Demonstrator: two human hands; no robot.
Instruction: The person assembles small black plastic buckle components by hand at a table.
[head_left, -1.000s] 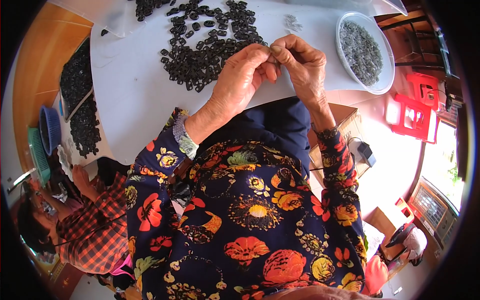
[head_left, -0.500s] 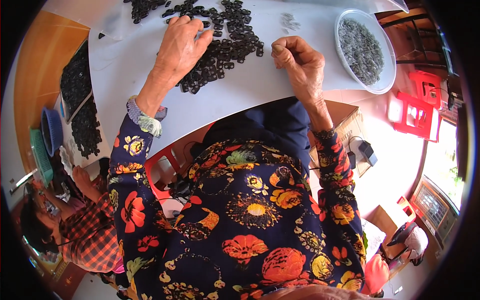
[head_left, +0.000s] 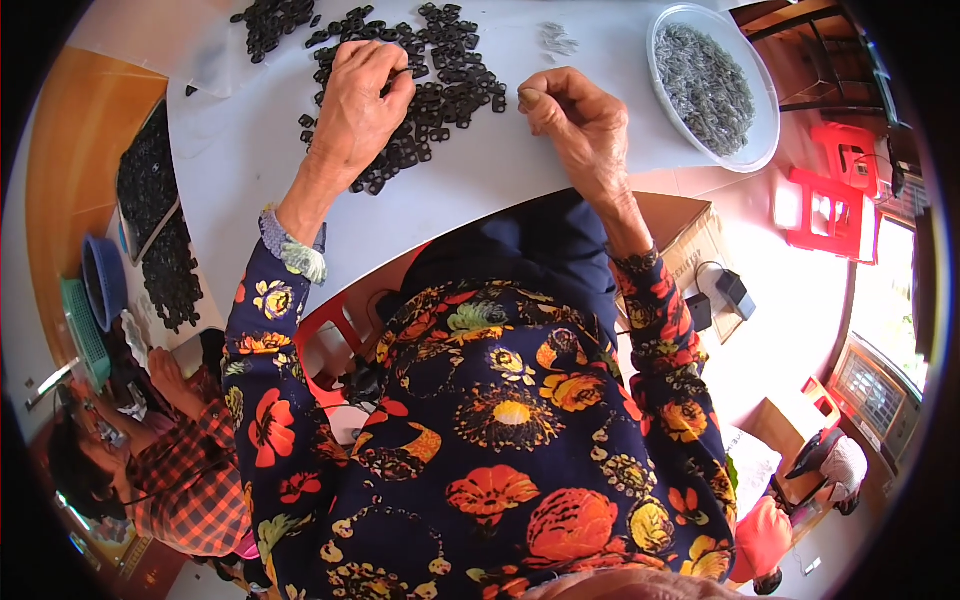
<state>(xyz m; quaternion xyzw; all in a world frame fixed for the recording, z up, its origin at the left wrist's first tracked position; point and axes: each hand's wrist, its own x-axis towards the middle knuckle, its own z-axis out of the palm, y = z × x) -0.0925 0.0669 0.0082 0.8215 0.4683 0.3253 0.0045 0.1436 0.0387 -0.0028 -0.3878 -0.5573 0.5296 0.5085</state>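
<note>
My left hand (head_left: pixel 365 100) is over the near left part of a spread of small black plastic pieces (head_left: pixel 455 75) on a pale table (head_left: pixel 250 150). Its thumb and fingers are drawn together in a pinch; whatever they grip is hidden. To the right of the black pieces, my right hand (head_left: pixel 585 120) is raised above the table with thumb pressed against a bent forefinger. Anything in that pinch is too small to make out. Beyond it lies a small heap of thin metal pieces (head_left: pixel 557 40). A round clear plastic tub (head_left: pixel 768 130) full of similar grey metal pieces stands farther right.
More black pieces (head_left: pixel 275 25) lie at the far left beside a translucent plastic sheet or tray (head_left: pixel 160 35). A co-worker in a checked shirt (head_left: pixel 195 485) sits at left near blue and green baskets (head_left: pixel 103 280). Red stools (head_left: pixel 830 215) and a cardboard box (head_left: pixel 690 240) are at right.
My left hand's fingers have drawn together into a pinch and pulled slightly back from the black pieces. My right hand keeps its pinch. The whole view has shifted a little.
</note>
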